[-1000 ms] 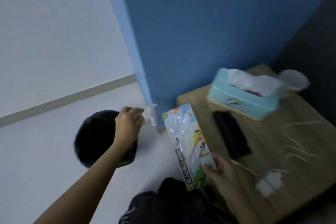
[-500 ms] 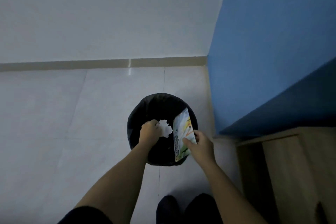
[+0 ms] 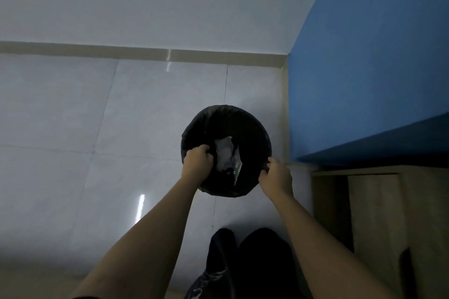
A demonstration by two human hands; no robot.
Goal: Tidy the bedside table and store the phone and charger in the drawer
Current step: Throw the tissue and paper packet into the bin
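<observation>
1. Crumpled white tissue and clear plastic packet (image 3: 227, 155) — inside the round black lined waste bin (image 3: 252, 128).
2. Left hand (image 3: 198, 165) — closed on the bin's left rim.
3. Right hand (image 3: 275, 177) — closed on the right rim.
4. Wooden bedside table (image 3: 374, 201) — just right of the bin.

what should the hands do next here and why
Probably let go of the bin and turn back to the table. The trash already lies inside the bin, and both the left hand and right hand only grip its rim. The phone and charger, out of view, remain to store.
</observation>
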